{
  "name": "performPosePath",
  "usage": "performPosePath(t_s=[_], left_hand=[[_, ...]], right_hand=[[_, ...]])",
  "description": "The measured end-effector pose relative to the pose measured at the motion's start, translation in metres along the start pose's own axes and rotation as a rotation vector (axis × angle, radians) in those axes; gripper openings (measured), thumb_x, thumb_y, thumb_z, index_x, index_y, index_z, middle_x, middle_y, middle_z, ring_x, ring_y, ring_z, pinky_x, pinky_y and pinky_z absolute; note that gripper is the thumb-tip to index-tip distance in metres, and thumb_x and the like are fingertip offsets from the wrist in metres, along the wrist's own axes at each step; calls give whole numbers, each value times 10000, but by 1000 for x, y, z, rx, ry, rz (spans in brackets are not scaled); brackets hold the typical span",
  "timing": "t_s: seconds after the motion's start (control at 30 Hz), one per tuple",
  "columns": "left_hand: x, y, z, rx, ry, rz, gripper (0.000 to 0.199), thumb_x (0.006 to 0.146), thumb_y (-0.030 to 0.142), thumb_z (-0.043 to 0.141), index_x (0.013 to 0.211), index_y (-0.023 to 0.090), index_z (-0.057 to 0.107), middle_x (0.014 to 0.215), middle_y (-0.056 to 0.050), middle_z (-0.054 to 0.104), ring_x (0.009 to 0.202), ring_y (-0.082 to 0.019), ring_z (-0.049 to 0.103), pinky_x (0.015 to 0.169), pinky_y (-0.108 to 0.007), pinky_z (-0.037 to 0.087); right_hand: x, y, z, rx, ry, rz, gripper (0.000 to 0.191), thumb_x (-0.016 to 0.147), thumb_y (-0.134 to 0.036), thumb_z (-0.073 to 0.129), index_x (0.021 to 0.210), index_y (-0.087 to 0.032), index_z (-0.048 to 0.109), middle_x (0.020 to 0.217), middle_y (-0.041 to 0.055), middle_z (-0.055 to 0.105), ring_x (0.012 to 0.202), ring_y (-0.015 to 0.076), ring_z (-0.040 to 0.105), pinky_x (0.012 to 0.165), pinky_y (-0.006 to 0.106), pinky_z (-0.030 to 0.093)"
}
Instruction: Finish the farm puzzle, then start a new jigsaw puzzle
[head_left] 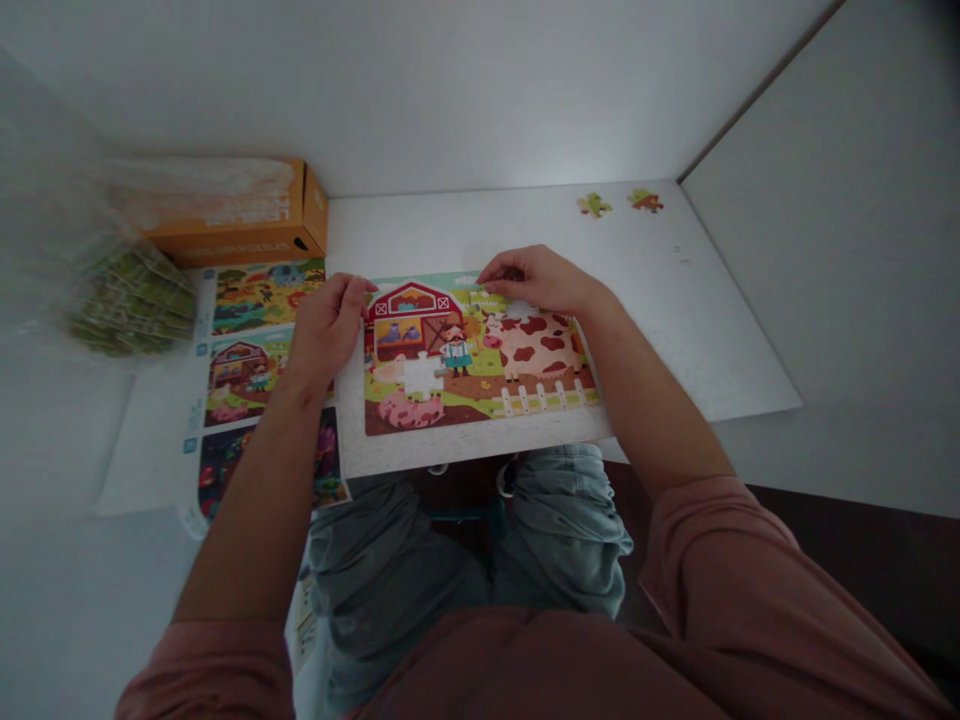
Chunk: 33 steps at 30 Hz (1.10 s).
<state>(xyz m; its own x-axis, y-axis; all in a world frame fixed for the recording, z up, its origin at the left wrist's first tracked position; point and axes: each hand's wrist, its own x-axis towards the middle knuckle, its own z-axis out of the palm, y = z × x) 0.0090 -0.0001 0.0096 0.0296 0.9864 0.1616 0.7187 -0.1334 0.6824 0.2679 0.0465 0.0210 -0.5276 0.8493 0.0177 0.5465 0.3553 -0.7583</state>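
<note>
A farm jigsaw puzzle (pixel 465 395) lies on the white table, showing a red barn, a farmer, a cow and a pig. White gaps show below the barn and above the cow's back. My left hand (pixel 328 325) is closed at the puzzle's upper left edge, its thumb and finger on the border. Near the middle of the top edge, my right hand (pixel 544 278) pinches a puzzle piece (pixel 480 292) against the picture; the fingers partly cover it. Farther back on the right lie two loose pieces, one mostly green (pixel 595 205) and one brown and green (pixel 645 201).
An orange puzzle box (pixel 240 243) stands at the back left against the wall. Before it lies a sheet of sample pictures (pixel 238 375), partly under my left arm. A clear plastic bag (pixel 127 295) with green contents is on the left. Walls bound the white table (pixel 675 330).
</note>
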Motion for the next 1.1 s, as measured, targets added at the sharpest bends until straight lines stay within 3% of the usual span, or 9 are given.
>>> performPosePath(t_s=[0.23,0.37,0.53,0.67,0.77,0.87,0.93,1.03,1.1], left_hand=[[-4,2,0,95,35,50,293,775,376,254,812,187,475,663,-22,491,653,-157,447,605,-284,307],[-10,4,-3,251,110,209,264,764,351,292,797,178,489,722,-42,496,698,-165,440,646,-293,299],[-5,11,-13,439,209,466,262,741,356,331,654,179,504,597,-38,460,656,-166,434,652,-322,275],[-5,45,-40,535,384,615,337,776,350,219,654,198,494,577,-33,425,680,-156,439,672,-348,267],[-16,82,-69,624,380,634,275,774,354,241,695,240,478,617,-18,450,702,-145,462,666,-340,296],[-42,100,-88,591,481,627,264,774,353,249,678,260,477,617,10,476,662,-134,474,653,-338,335],[-74,94,-89,464,639,677,347,779,375,190,672,253,497,553,8,461,600,-137,475,598,-353,352],[-147,66,-71,146,968,753,390,746,420,160,572,231,454,423,2,363,415,-130,400,423,-316,308],[-205,44,-49,110,957,527,290,720,376,236,559,219,420,462,-7,378,443,-141,404,430,-326,321]], right_hand=[[0,4,-2,-28,-37,-34,202,589,-280,562,773,-197,563,690,9,558,633,137,477,562,274,384],[0,8,-2,-70,-42,-34,220,577,-284,570,775,-189,566,691,16,552,633,142,470,550,272,376],[-2,8,-1,-151,-33,-85,269,584,-313,558,822,-188,563,735,28,546,657,155,473,567,282,366],[-5,6,1,-213,-40,-123,275,603,-336,535,837,-194,565,763,36,544,675,165,475,585,290,361],[-8,5,2,-251,-26,-132,284,611,-341,524,848,-190,565,778,42,543,687,172,475,595,295,358],[-10,3,3,-287,-19,-141,288,613,-340,521,844,-175,569,771,46,546,678,172,476,597,296,355],[-12,2,3,-308,-21,-139,295,611,-335,521,847,-164,569,761,46,548,668,172,476,597,296,354],[-13,2,3,-326,-25,-137,304,609,-322,526,859,-154,565,750,46,551,654,171,476,596,295,353],[-13,4,3,-334,-26,-149,303,612,-313,525,865,-151,563,748,46,553,649,169,477,597,295,353]])
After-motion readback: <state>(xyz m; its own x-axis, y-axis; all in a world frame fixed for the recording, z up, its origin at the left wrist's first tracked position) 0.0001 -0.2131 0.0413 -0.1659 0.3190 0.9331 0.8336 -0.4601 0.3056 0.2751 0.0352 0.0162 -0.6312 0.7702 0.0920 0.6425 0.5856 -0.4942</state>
